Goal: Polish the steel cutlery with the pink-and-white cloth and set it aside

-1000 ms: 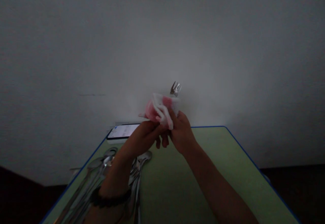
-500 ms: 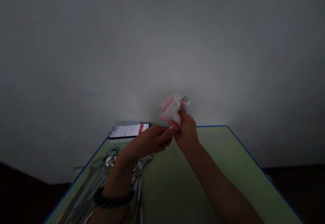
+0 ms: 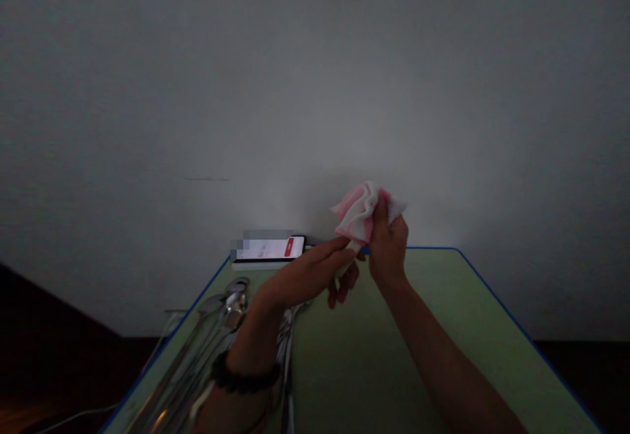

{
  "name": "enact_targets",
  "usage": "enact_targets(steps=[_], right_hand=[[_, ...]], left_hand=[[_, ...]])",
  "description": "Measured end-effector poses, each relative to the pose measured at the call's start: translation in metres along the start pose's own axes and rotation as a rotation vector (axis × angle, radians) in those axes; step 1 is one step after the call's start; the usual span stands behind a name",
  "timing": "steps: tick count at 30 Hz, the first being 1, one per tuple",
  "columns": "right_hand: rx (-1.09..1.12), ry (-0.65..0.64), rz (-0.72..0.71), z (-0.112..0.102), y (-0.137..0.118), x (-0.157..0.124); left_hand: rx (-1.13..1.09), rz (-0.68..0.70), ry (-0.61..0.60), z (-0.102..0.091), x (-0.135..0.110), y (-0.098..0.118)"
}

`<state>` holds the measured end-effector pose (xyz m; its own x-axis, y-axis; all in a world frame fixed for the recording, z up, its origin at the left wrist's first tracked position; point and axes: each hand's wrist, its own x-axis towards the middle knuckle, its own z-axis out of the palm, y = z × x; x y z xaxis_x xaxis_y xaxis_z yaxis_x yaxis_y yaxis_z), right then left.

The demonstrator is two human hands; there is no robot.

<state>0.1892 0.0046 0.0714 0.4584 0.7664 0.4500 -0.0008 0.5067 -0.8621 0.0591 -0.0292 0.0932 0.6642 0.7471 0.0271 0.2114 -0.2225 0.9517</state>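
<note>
My right hand [image 3: 388, 247] is closed on a crumpled pink-and-white cloth [image 3: 361, 216], held up above the far edge of the table. Out of the cloth's lower side comes the pale handle of a fork [image 3: 348, 260], whose tines are hidden by the cloth. My left hand [image 3: 308, 270] pinches that handle between thumb and fingers, with the other fingers curled loosely below. A dark beaded bracelet is on my left wrist.
Several metal spoons and forks [image 3: 233, 299] lie along the left side of the green, blue-edged table [image 3: 354, 368], partly behind my left forearm. A phone [image 3: 268, 249] rests on a white box at the back left. A grey wall [image 3: 315, 92] stands directly behind.
The fork's tines, which showed past the cloth earlier, are now covered by it. More of the handle shows near my left hand. The whole view has shifted, putting things farther right.
</note>
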Motion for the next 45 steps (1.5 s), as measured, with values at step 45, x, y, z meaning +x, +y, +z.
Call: enact_targets(steps=[45], right_hand=[[-0.411, -0.362, 0.229, -0.069, 0.029, 0.032]], left_hand=[[0.364, -0.097, 0.222, -0.035, -0.017, -0.015]])
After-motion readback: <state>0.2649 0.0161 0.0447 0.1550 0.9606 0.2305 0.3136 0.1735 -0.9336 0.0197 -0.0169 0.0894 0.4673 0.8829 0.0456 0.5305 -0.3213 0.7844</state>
